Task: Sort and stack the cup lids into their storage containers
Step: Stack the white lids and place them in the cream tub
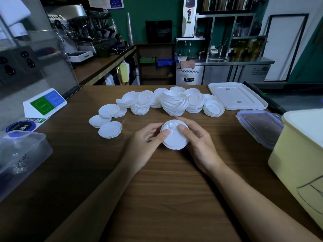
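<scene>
Close in first: bare forearms in over the wooden counter (166,198), meeting at the middle. Gripping a short stack of white lids (174,139) from both sides, with the left hand (146,144) curled round the left edge and its thumb pressed flat on the top lid, and the right hand (201,147) cupped round the right edge, thumb on top too, fingers wrapped behind. Snug between the two palms, tilted up toward the camera, raised rim and sip tab showing on the top lid's far side. Hard to tell whether resting on the wood or lifted just off it. Near right, well apart from the hands, a pale yellow tub (297,163); just beyond it, a clear box lid with a purple rim (260,126) lying flat. Near left, a clear plastic container (22,151), blurred at the frame edge. Farther out, left of centre, a few loose low piles of lids (107,119). Behind those, the main heap of white lids (174,102), partly stacked, partly fanned and leaning. Just beside the heap on the right, a white rectangular lid (236,96) lying flat at the counter's far edge.
</scene>
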The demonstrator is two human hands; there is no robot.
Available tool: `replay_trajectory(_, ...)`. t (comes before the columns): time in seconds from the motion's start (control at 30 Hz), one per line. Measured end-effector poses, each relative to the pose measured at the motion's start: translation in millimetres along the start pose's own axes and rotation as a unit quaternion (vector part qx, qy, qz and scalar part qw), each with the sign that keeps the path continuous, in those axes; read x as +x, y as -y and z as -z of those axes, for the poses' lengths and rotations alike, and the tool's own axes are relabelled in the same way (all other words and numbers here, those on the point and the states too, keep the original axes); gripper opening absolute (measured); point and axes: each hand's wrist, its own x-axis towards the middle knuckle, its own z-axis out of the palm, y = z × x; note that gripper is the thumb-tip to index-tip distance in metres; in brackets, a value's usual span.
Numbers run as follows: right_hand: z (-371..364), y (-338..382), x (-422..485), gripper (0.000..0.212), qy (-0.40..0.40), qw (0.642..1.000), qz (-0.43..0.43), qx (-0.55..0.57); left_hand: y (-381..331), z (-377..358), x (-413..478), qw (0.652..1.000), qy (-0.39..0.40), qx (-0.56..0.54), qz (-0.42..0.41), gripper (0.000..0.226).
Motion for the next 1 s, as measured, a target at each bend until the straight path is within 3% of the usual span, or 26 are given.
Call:
replay_trajectory(0.23, 0, 0, 0, 0.040, 0.021, 0.999, -0.029, 0.021, 2, 1, 0, 0.998, 0.047, -0.043, 0.008, 0.056)
replay_trajectory(0.43, -1, 2, -2, 0.049, 0.057, 0.998, -0.036, 0.006, 3, 4, 3, 0.998, 0.010, -0.058, 0.011, 0.052)
replay_trajectory(0.83, -1, 1, -2, 0.052, 0.048, 0.999, -0.015, -0.016, 4, 8, 4, 0.998, 0.058, -0.025, -0.003, 0.050)
replay_trajectory(0.93, -1, 1, 0, 0.046, 0.016, 1.000, -0.009, -0.018, 4, 15, 3, 0.994, 0.024, 0.098, -0.051, 0.056)
replay_trajectory(1.0, -1, 0, 1, 0.045, -0.025, 0.999, 0.003, -0.024, 8, 27, 4, 0.965, 0.002, 0.237, -0.114, 0.057)
